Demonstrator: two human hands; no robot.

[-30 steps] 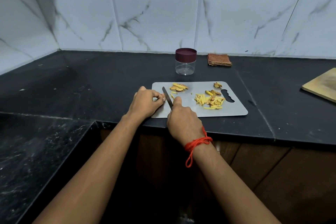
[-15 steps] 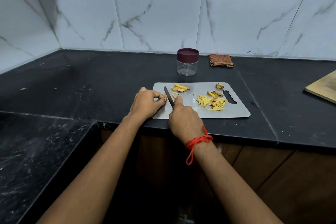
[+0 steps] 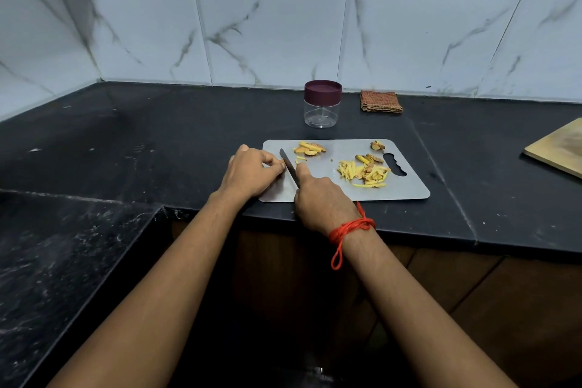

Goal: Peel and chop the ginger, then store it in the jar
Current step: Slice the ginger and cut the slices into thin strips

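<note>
Matt grey cutting board (image 3: 406, 189), clear plastic jar (image 3: 322, 114), glossy marble-look tiles (image 3: 271, 38).

Yellow ginger strips (image 3: 362, 172) and slices (image 3: 308, 148) on the grey board (image 3: 403, 189); lidded clear jar (image 3: 322, 104) upright behind

Your knife (image 3: 288, 168) has edged left on the cutting board (image 3: 345, 148).
Your right hand (image 3: 321, 202) has slid forward and carried the blade toward the cutting board's left edge. The gap has nearly closed between it and the ginger piece (image 3: 283, 163) that your left hand (image 3: 248, 172) pinches there.
</note>
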